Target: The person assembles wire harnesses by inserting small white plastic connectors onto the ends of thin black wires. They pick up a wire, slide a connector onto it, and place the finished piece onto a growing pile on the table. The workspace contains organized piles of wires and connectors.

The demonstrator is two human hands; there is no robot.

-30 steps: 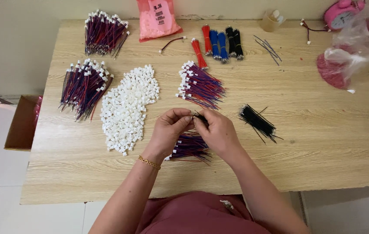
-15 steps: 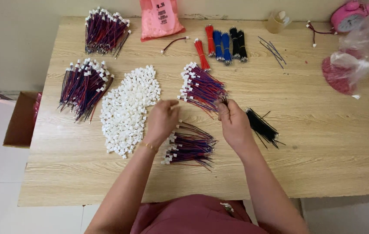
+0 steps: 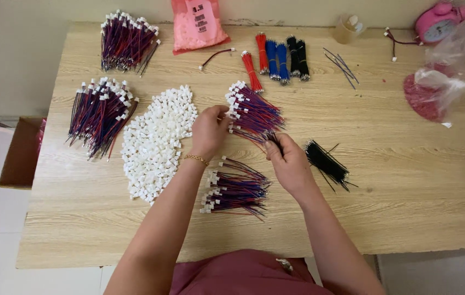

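Note:
My left hand [image 3: 209,131] pinches the white-connector end of a red-and-blue wire at the left edge of a fanned wire bundle [image 3: 254,113]. My right hand [image 3: 288,161] holds the other end of that wire near the bundle's lower right tips. A second bundle of the same wires [image 3: 236,188] lies on the wooden table [image 3: 407,207] between my forearms. A heap of white plastic connectors [image 3: 156,139] lies just left of my left hand. A bunch of short black wires [image 3: 326,163] lies right of my right hand.
Two more wire bundles lie at far left [image 3: 100,112] and the back left corner [image 3: 126,41]. At the back: a pink bag [image 3: 197,24], red, blue and black wire bunches [image 3: 279,54], a pink clock [image 3: 434,24]. Clear plastic bags [image 3: 453,71] sit at right.
Both hands left the lower bundle, which now lies on the table, and moved up to the fanned bundle. They now hold a wire there.

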